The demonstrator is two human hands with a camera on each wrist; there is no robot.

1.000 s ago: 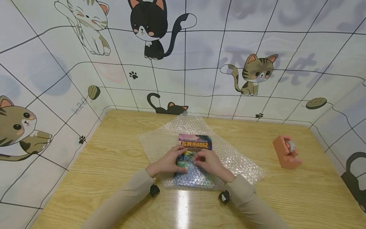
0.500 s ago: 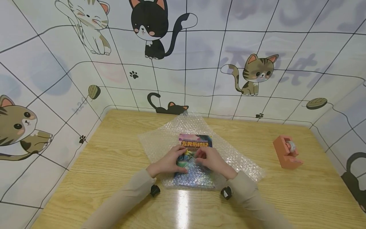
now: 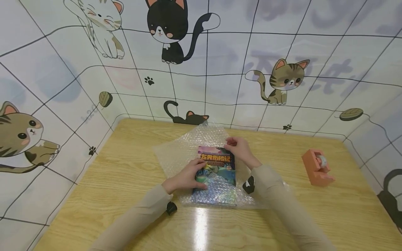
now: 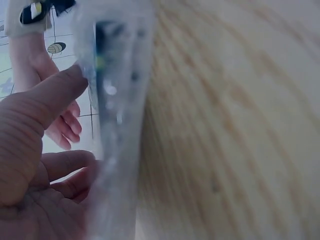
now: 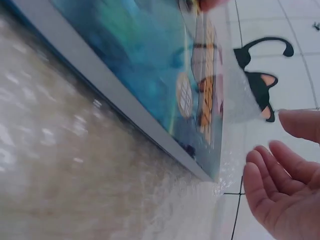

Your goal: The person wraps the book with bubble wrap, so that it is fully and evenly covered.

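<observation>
A book (image 3: 220,170) with a colourful cover and orange lettering lies on a sheet of bubble wrap (image 3: 176,150). One fold of the wrap covers the book's lower part. My left hand (image 3: 186,176) rests on the book's left side, thumb and fingers spread over the cover and the fold. In the left wrist view, the thumb (image 4: 60,95) touches the wrapped edge. My right hand (image 3: 240,150) is by the book's upper right corner. In the right wrist view, its fingers (image 5: 272,175) are loosely bent with nothing between them, beyond the end of the book's pale page edge (image 5: 125,100).
An orange tape dispenser (image 3: 317,167) with a roll of clear tape stands on the right of the wooden table (image 3: 110,174). A white wall cloth (image 3: 220,87) with cat drawings rises behind the table and along both sides.
My right hand has left the middle of the cover and moved up and right to the book's upper corner. More of the cover shows bare of wrap. The left hand stays in place.
</observation>
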